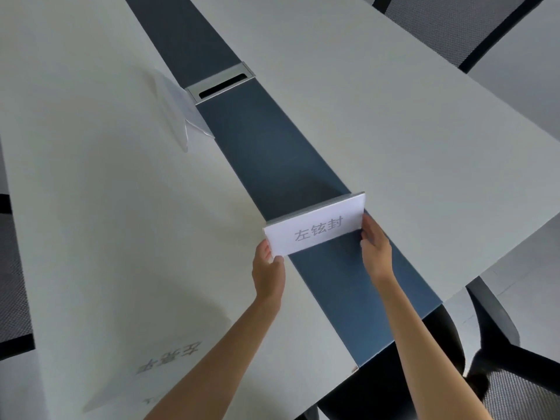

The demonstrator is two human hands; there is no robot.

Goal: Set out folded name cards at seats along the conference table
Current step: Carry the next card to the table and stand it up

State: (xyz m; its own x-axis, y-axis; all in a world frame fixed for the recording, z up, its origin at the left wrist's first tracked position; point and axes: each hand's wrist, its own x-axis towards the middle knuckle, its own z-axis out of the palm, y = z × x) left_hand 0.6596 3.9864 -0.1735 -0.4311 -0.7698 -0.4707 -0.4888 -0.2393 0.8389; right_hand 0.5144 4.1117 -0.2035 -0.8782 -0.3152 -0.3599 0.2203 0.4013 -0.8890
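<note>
A folded white name card (315, 227) with grey printed characters stands across the dark blue centre strip (272, 153) of the conference table (378, 122). My left hand (268, 269) pinches its lower left corner. My right hand (374, 250) holds its right edge with the fingers against the card. A second folded card (175, 104) stands on the white tabletop to the far left, beside the strip. A third card (157, 371), with its print upside down to me, sits close to the near edge at the bottom left.
A metal cable port (222, 83) is set into the blue strip beyond the cards. Mesh office chairs stand at the top right (448, 25) and bottom right (521, 392). Another chair's edge shows at the far left (12, 283).
</note>
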